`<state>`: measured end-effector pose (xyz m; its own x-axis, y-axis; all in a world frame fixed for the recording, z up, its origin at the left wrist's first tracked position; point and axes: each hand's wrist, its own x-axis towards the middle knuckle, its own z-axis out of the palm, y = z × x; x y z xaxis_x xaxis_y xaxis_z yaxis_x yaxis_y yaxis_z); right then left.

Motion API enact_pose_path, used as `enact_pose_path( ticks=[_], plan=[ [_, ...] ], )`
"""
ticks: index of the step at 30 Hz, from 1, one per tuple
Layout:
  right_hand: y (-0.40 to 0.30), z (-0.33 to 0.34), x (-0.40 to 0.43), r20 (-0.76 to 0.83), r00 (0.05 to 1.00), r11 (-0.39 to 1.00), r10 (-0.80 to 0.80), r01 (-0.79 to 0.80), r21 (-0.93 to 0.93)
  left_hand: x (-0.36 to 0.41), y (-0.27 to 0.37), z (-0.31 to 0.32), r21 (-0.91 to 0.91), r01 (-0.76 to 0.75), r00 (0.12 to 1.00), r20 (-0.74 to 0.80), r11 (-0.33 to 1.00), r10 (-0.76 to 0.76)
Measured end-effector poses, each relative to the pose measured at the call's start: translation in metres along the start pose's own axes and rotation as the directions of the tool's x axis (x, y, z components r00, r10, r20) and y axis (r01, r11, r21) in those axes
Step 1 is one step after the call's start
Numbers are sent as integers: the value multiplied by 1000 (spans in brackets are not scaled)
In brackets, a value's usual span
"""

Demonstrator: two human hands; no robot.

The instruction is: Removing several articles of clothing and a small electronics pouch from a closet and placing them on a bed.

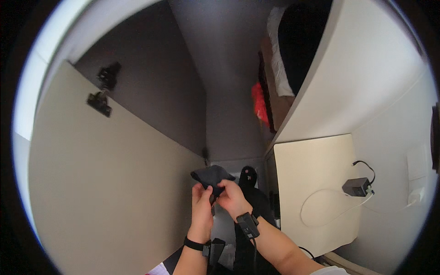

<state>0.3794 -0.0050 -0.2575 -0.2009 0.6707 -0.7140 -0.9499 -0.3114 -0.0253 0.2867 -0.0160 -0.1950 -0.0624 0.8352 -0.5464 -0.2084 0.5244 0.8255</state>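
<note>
A dark grey piece of cloth [211, 174], folded or bunched, is held up between both hands in front of me; its exact kind cannot be told. My left hand [202, 202] pinches its lower left edge between thumb and fingers. On the other side, my right hand [234, 199] grips the lower right edge, thumb on top. The fingertips meet close together, partly hidden by the cloth. Each wrist wears a strapped black device, the right one [248, 225] trailing a cable. Below and to the right, my leg in black reaches to a dark foot covering [248, 176] with small pinkish spots.
A cream door panel [113, 178] with a dark hinge [99, 103] stands close on the left. To the right, a cream tabletop [309, 172] bears a black power adapter [355, 187] and a looped white cable [301, 209]. Farther off hangs something red [260, 103] beside stacked bedding [280, 58].
</note>
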Motion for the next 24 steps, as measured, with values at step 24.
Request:
enact_pose_path(
  ticks=[24],
  plan=[
    [-76,72,109,-72,936,913,-346,318,-255,172,-15,54,-588,177,984,126,789,-127]
  ],
)
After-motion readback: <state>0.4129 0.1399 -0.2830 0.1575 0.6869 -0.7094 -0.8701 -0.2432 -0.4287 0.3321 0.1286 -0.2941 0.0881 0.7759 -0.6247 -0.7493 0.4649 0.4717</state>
